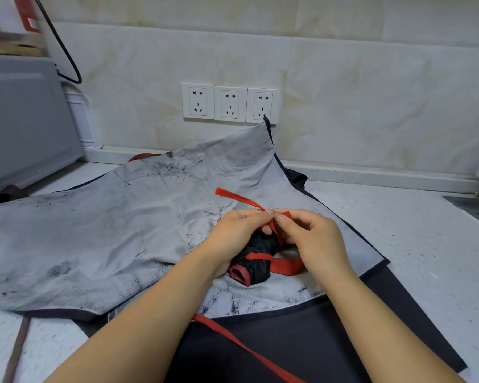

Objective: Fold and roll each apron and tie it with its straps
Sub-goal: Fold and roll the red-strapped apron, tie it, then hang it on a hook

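Lying on a spread grey apron, the black roll rests beneath the left hand, whose fingertips pinch the red strap (thumb and forefinger clamped); the right hand pinches it alongside.

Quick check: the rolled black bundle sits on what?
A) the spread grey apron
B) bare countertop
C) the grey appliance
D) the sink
A: the rolled black bundle lies on the spread grey apron, while the left hand and right hand pinch its red strap.
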The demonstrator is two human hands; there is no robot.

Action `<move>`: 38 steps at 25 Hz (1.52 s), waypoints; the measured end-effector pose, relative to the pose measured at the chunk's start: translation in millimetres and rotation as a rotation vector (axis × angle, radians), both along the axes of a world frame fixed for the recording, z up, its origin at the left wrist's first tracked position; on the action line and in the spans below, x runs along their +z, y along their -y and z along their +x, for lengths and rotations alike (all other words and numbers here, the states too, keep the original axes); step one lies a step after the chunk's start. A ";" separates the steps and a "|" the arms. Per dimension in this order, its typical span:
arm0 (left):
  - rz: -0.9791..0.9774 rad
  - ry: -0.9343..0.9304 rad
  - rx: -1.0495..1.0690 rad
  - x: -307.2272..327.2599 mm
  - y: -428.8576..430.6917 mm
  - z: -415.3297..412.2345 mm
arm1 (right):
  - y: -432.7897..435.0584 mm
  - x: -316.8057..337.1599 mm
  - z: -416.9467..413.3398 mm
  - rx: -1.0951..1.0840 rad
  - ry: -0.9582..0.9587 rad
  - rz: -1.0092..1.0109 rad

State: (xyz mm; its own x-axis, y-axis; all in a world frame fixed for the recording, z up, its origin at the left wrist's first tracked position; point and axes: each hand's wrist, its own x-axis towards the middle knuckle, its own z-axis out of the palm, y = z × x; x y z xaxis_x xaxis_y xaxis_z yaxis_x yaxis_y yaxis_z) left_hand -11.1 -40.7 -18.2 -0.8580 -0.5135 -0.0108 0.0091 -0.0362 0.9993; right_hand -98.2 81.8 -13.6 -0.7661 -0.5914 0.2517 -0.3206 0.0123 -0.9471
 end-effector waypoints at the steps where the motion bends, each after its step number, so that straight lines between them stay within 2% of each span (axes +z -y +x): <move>1: 0.013 -0.005 0.001 1.3 -0.7 0.2 | 0.6 0.9 1.3 -0.005 0.012 -0.032; 4: -0.058 -0.023 0.030 0.2 -0.6 -0.5 | 3.3 1.3 2.2 0.001 0.085 -0.129; 6: -0.053 -0.043 0.037 -1.1 2.8 -1.4 | 2.7 1.7 0.8 0.082 0.193 -0.152; 9: 0.096 -0.074 -0.030 -0.5 9.1 1.8 | -0.6 1.1 -0.1 0.255 0.281 -0.110; 12: 0.038 -0.042 -0.093 0.5 14.9 5.9 | -2.2 0.0 -2.2 0.274 0.282 -0.055; 14: -0.116 -0.035 -0.086 3.3 16.0 8.9 | 0.1 -1.5 -4.8 0.231 0.272 -0.030; 18: -0.738 -0.075 0.173 -0.1 12.3 2.4 | 6.0 -7.2 -7.0 0.140 0.243 0.028; 20: -0.839 -0.121 0.235 -2.3 5.4 -0.1 | 6.5 -11.0 -7.4 0.183 0.141 0.095; 23: -0.819 -0.112 0.255 -4.1 6.1 0.2 | 3.4 -10.6 -8.1 0.226 0.101 0.138; 27: -0.759 -0.019 0.254 -4.3 10.5 -0.1 | 3.7 -7.5 -10.5 0.045 0.031 0.216; 29: -0.655 0.024 0.232 -2.3 12.5 2.6 | 1.7 -4.1 -14.3 0.037 0.063 0.267; 32: -0.415 0.071 0.262 7.5 24.5 11.4 | -9.0 -0.8 -29.1 0.036 -0.024 0.376; 35: -0.388 0.165 0.304 9.0 35.1 17.4 | -15.3 -0.8 -36.3 0.030 -0.168 0.495; 38: -0.322 0.165 0.263 3.8 38.5 16.7 | -14.4 -4.5 -36.9 0.037 -0.145 0.460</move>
